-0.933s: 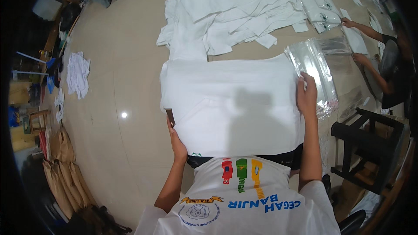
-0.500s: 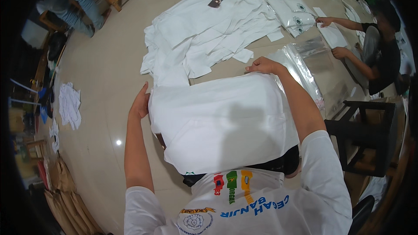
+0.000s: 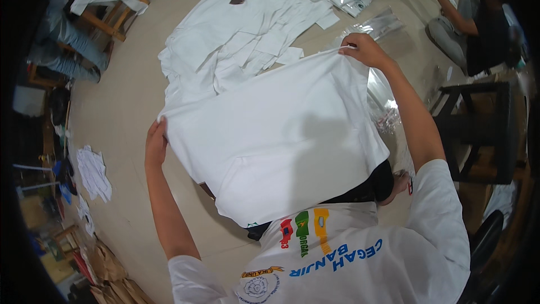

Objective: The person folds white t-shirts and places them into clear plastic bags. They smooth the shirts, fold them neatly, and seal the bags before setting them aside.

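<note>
Your left hand point(image 3: 156, 145) is closed on the left edge of a white shirt point(image 3: 275, 135), and your arm comes straight up to it from the bottom of the picture. Your right hand point(image 3: 364, 49) reaches far out in front of you with the arm nearly straight. It pinches the far top corner of the same shirt. The shirt hangs spread out between your two hands, above the floor point(image 3: 126, 87) and in front of your chest. It looks folded, with a clean flat face and a bottom edge that drops down to your lap.

Behind the shirt, a big pile of white shirts point(image 3: 247, 28) lies flat on the floor. Just past your right hand are clear plastic bags point(image 3: 374, 22), and more shiny plastic lies beside your right arm. A dark wooden stool point(image 3: 478, 129) stands to your right. Another person point(image 3: 467, 17) sits at the top right, well apart from you. At the top left stands a wooden stool with a white cloth on it point(image 3: 107, 0). A crumpled white cloth point(image 3: 93, 171) lies on the floor to your left.
</note>
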The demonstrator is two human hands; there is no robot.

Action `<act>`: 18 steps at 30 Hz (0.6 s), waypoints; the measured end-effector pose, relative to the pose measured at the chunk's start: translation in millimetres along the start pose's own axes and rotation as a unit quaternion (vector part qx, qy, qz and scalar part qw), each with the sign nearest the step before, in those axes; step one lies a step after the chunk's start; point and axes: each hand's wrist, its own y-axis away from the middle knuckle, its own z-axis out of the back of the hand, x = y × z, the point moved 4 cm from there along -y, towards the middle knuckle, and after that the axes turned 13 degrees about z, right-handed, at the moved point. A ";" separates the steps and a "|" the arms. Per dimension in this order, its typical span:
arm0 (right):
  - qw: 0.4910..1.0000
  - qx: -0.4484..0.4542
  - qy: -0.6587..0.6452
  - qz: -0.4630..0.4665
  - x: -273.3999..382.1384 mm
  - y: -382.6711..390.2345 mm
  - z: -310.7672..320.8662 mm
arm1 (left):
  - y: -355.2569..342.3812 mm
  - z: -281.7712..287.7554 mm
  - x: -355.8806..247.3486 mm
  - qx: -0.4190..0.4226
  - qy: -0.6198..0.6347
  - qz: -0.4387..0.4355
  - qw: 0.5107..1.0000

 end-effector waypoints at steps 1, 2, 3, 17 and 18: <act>1.000 -0.025 0.013 -0.011 13.5 14.4 8.0 | 15.1 7.2 -1.9 -0.028 0.005 -0.030 0.999; 0.997 -0.067 0.027 -0.015 28.0 33.7 18.8 | 29.9 13.4 0.8 -0.054 0.013 -0.061 0.997; 0.993 -0.107 0.040 -0.016 41.3 51.2 24.9 | 43.9 28.7 12.4 -0.087 0.029 -0.069 0.993; 0.977 -0.196 -0.003 -0.080 96.4 203.5 -21.0 | 149.2 -16.8 75.2 -0.015 -0.028 0.075 0.997; 0.978 -0.192 0.000 -0.080 94.7 203.0 -16.2 | 149.4 -18.7 73.8 -0.041 -0.034 0.078 0.996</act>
